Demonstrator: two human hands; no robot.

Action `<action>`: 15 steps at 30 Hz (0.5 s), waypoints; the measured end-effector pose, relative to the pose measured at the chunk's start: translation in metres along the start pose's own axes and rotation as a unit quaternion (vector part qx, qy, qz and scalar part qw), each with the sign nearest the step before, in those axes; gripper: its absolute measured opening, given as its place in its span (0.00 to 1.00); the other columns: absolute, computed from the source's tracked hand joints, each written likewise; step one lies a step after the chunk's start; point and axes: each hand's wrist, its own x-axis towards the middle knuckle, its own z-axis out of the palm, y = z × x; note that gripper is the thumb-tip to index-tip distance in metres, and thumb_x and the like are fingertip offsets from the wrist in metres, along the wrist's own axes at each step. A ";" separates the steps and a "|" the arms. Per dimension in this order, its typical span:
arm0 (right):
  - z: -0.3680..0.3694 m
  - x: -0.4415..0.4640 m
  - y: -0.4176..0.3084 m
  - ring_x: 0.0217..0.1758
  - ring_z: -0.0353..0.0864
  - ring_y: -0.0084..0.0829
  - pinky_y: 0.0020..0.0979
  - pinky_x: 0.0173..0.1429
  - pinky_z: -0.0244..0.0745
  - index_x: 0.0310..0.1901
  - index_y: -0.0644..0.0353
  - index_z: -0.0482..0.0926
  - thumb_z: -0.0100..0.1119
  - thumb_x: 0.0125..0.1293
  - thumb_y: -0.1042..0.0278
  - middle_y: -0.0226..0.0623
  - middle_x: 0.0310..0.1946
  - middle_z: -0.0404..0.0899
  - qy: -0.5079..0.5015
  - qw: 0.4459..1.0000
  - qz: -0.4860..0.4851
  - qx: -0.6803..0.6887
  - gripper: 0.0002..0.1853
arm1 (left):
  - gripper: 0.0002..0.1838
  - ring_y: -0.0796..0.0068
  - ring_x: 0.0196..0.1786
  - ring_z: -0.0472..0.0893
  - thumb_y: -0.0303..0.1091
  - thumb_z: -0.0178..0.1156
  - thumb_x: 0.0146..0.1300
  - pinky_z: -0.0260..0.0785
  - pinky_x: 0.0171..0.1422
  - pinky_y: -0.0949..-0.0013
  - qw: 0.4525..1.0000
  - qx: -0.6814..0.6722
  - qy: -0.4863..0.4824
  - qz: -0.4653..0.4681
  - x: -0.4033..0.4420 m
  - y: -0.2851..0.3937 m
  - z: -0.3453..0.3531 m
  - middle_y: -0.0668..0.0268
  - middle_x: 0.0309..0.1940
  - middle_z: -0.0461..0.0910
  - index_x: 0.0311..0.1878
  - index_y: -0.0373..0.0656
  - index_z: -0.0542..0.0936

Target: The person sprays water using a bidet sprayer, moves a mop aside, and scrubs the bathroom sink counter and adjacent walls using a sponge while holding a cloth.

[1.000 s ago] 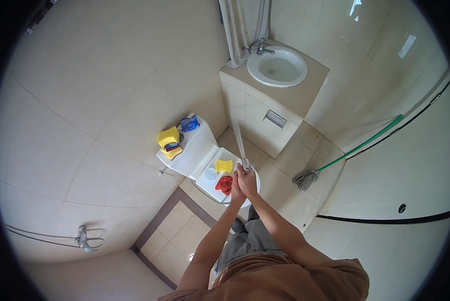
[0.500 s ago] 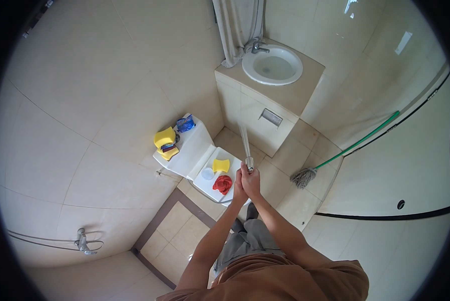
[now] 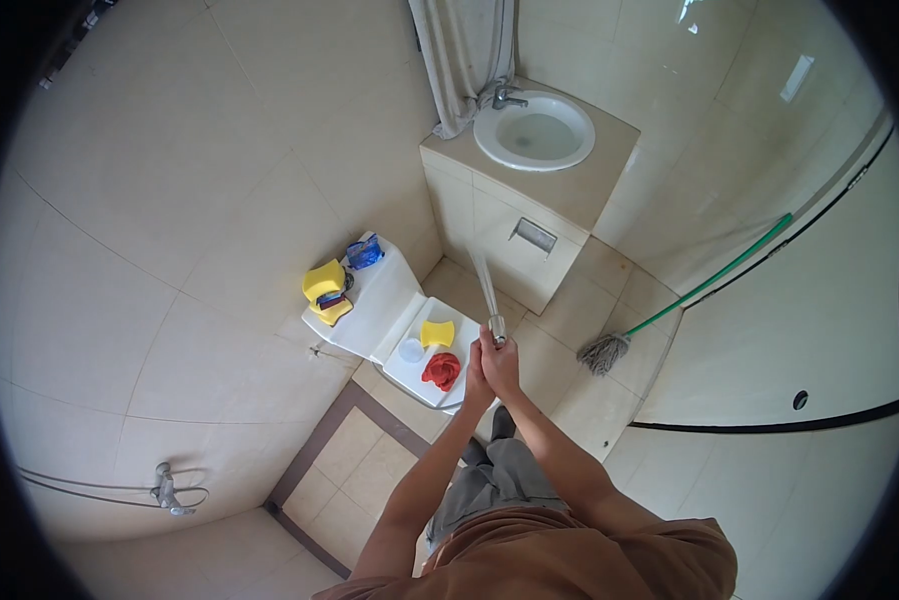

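Both my hands come together in front of my body, closed around a silver shower head [image 3: 497, 326]. My left hand [image 3: 478, 372] is on the left side of the grip and my right hand [image 3: 502, 365] on the right; most of the handle is hidden in them. A thin spray of water [image 3: 485, 280] leaves the head toward the vanity's tiled front. To the left of my hands, the closed toilet lid [image 3: 394, 375] bears a yellow sponge [image 3: 437, 334], a red crumpled cloth [image 3: 441, 372] and a small whitish round thing [image 3: 411, 349].
On the toilet tank [image 3: 389, 285] lie yellow sponges [image 3: 324, 281] and a blue packet [image 3: 365, 252]. A white sink [image 3: 482, 135] is set in the vanity top, beside a grey curtain [image 3: 464, 60]. At right a green-handled mop [image 3: 603, 352] leans. A shower valve [image 3: 166, 488] is on the left wall.
The view has shifted slightly, so the fixtures sit a little further left. My hands keep the same hold on the shower head, and the water still sprays.
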 end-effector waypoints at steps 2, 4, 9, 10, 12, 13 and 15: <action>-0.002 0.001 -0.014 0.25 0.78 0.38 0.38 0.32 0.71 0.33 0.69 0.76 0.59 0.69 0.47 0.43 0.20 0.77 0.000 1.000 -0.011 0.029 0.26 | 0.31 0.68 0.56 0.78 0.27 0.63 0.61 0.68 0.61 0.65 0.999 -0.028 -0.012 0.009 0.010 0.017 0.001 0.61 0.52 0.76 0.66 0.40 0.63; -0.005 0.000 -0.023 0.25 0.77 0.36 0.38 0.32 0.71 0.33 0.68 0.76 0.59 0.69 0.47 0.41 0.20 0.76 0.000 0.996 -0.033 0.080 0.26 | 0.31 0.68 0.56 0.77 0.27 0.63 0.61 0.68 0.62 0.66 0.999 -0.018 -0.036 0.028 0.019 0.032 0.000 0.61 0.52 0.76 0.66 0.40 0.63; -0.010 0.000 -0.021 0.24 0.76 0.34 0.37 0.31 0.71 0.33 0.68 0.75 0.59 0.69 0.47 0.40 0.20 0.76 0.034 0.995 -0.034 0.088 0.25 | 0.32 0.72 0.56 0.75 0.28 0.64 0.61 0.67 0.62 0.70 0.996 0.001 -0.078 0.045 0.018 0.024 0.000 0.63 0.53 0.74 0.67 0.40 0.63; -0.012 -0.003 -0.023 0.24 0.76 0.34 0.37 0.31 0.71 0.33 0.68 0.75 0.59 0.69 0.47 0.40 0.20 0.75 0.045 0.995 -0.029 0.087 0.25 | 0.32 0.72 0.56 0.74 0.28 0.64 0.61 0.66 0.61 0.70 0.995 0.004 -0.084 0.046 0.016 0.019 0.000 0.64 0.53 0.73 0.67 0.41 0.62; -0.013 -0.002 -0.004 0.24 0.76 0.34 0.37 0.32 0.71 0.34 0.68 0.75 0.59 0.69 0.47 0.40 0.20 0.75 0.041 0.997 -0.003 0.068 0.25 | 0.31 0.73 0.56 0.74 0.28 0.64 0.62 0.66 0.62 0.71 0.995 0.011 -0.085 0.043 0.007 0.012 0.002 0.64 0.53 0.73 0.66 0.41 0.63; -0.014 -0.001 0.006 0.24 0.76 0.34 0.37 0.32 0.71 0.34 0.68 0.75 0.59 0.69 0.47 0.41 0.20 0.75 0.039 0.998 0.010 0.058 0.25 | 0.31 0.73 0.57 0.74 0.27 0.63 0.62 0.66 0.62 0.71 0.996 0.013 -0.079 0.040 0.001 0.008 0.005 0.64 0.54 0.73 0.66 0.41 0.63; -0.016 -0.004 0.020 0.24 0.75 0.34 0.37 0.31 0.70 0.35 0.68 0.75 0.59 0.69 0.47 0.40 0.20 0.75 0.040 0.998 0.016 0.038 0.25 | 0.31 0.71 0.57 0.75 0.27 0.63 0.62 0.66 0.63 0.70 0.997 0.012 -0.071 0.026 -0.008 -0.002 0.008 0.62 0.54 0.74 0.66 0.40 0.63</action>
